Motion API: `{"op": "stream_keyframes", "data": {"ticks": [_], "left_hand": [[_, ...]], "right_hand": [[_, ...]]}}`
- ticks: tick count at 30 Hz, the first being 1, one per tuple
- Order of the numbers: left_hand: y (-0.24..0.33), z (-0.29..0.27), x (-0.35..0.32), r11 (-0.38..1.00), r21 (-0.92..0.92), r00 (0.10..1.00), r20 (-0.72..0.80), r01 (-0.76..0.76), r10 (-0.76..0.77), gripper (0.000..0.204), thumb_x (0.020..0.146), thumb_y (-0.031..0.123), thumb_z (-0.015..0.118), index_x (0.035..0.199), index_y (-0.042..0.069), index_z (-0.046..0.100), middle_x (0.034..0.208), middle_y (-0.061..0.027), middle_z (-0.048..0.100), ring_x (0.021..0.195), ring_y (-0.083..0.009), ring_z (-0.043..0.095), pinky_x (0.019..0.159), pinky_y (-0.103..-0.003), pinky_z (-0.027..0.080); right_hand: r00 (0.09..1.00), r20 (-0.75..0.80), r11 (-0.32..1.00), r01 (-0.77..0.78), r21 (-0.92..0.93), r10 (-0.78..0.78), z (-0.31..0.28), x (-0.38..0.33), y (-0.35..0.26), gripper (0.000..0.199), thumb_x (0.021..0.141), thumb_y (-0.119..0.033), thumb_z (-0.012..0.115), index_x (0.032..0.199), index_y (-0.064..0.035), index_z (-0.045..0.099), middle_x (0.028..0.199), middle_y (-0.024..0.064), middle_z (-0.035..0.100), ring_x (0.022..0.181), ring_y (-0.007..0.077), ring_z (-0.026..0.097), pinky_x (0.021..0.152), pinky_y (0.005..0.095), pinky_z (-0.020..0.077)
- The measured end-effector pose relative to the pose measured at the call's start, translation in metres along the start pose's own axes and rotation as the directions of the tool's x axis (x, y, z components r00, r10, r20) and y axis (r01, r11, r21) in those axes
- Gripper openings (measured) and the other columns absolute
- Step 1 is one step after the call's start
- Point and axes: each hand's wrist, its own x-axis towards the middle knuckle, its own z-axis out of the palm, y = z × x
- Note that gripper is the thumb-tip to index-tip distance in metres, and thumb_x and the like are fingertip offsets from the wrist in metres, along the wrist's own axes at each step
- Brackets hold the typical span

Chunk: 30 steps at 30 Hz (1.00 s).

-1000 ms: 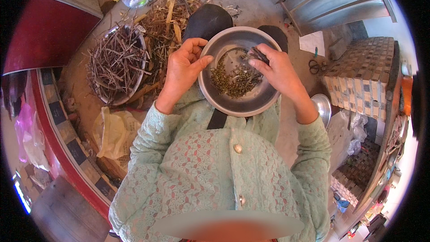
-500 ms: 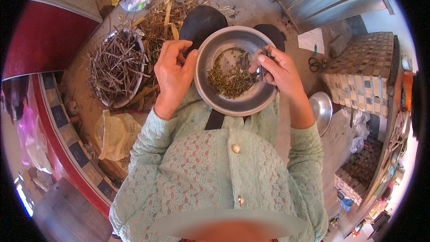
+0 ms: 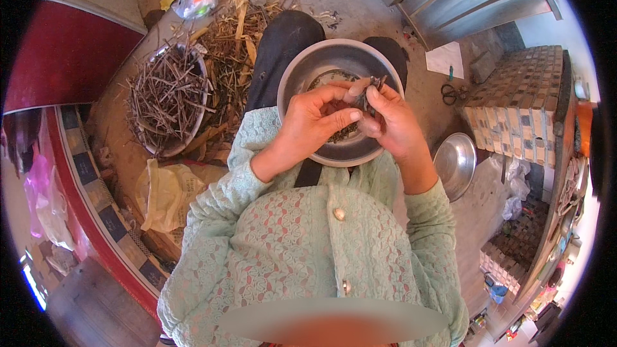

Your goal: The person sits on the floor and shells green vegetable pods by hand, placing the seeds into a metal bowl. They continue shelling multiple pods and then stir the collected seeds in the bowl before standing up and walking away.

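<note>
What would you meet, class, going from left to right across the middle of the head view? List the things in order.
Pink plastic bag, heaped twigs, left hand, right hand, shiny metal basin, tiled block.

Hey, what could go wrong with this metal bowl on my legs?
The bowl might tip: it seems to rest on your legs, and neither the left hand nor the right hand visibly grips its rim. Crumbs could drop among the greenish grains, since the right hand holds dark pieces over the bowl.
</note>
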Motion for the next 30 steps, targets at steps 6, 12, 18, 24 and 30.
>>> {"op": "stream_keyframes", "data": {"ticks": [6, 12, 18, 24, 30], "left_hand": [[-0.003, -0.004, -0.003, 0.984, -0.018, 0.982, 0.062, 0.179, -0.177, 0.016, 0.086, 0.01, 0.064, 0.098, 0.0, 0.062, 0.078, 0.0013, 0.061, 0.062, -0.0042, 0.052, 0.055, -0.018, 0.045], [-0.003, -0.008, -0.007, 0.96, -0.083, 0.963, 0.066, 0.266, -0.261, 0.008, 0.085, 0.008, 0.063, 0.089, 0.001, 0.063, 0.074, 0.0016, 0.059, 0.059, -0.0038, 0.052, 0.053, -0.018, 0.043], [-0.004, -0.011, -0.006, 0.948, -0.121, 0.955, 0.064, 0.296, -0.29, 0.005, 0.085, 0.007, 0.063, 0.086, 0.002, 0.063, 0.074, 0.001, 0.06, 0.058, -0.0036, 0.051, 0.052, -0.018, 0.043], [-0.005, -0.011, -0.007, 0.952, -0.102, 0.957, 0.021, 0.289, -0.288, 0.007, 0.085, 0.008, 0.063, 0.087, 0.002, 0.063, 0.075, 0.0002, 0.061, 0.059, -0.0036, 0.051, 0.051, -0.018, 0.042], [-0.006, -0.01, -0.006, 0.96, -0.084, 0.963, 0.0, 0.267, -0.268, 0.012, 0.088, 0.012, 0.06, 0.089, 0.001, 0.062, 0.075, -0.0011, 0.061, 0.059, -0.0057, 0.052, 0.053, -0.02, 0.043]], "right_hand": [[0.985, -0.172, 0.987, -0.018, -0.162, -0.01, 0.012, -0.002, 0.009, 0.025, 0.092, -0.025, 0.055, 0.103, -0.0036, 0.061, 0.08, -0.0028, 0.059, 0.047, -0.0008, 0.035, 0.04, 0.0157, 0.0237], [0.996, -0.088, 0.986, -0.001, -0.164, -0.013, 0.008, -0.004, 0.0, 0.035, 0.091, -0.027, 0.056, 0.112, 0.0, 0.059, 0.069, -0.0065, 0.054, 0.044, -0.0005, 0.029, 0.039, 0.017, 0.019], [0.974, -0.204, 0.951, 0.031, -0.306, -0.097, 0.003, -0.006, 0.002, 0.029, 0.09, -0.026, 0.058, 0.106, -0.003, 0.062, 0.07, -0.0069, 0.053, 0.046, -0.0003, 0.028, 0.041, 0.0178, 0.0186], [0.926, -0.099, 0.804, 0.259, -0.535, -0.364, -0.003, 0.0, 0.015, 0.016, 0.085, -0.015, 0.065, 0.095, -0.0037, 0.063, 0.071, -0.0065, 0.053, 0.046, 0.0004, 0.032, 0.042, 0.0166, 0.0207], [0.923, -0.215, 0.868, 0.193, -0.458, -0.319, 0.006, -0.004, 0.009, 0.01, 0.086, -0.013, 0.063, 0.091, -0.0049, 0.062, 0.064, -0.0074, 0.049, 0.047, 0.0004, 0.033, 0.042, 0.0175, 0.0225]]}}
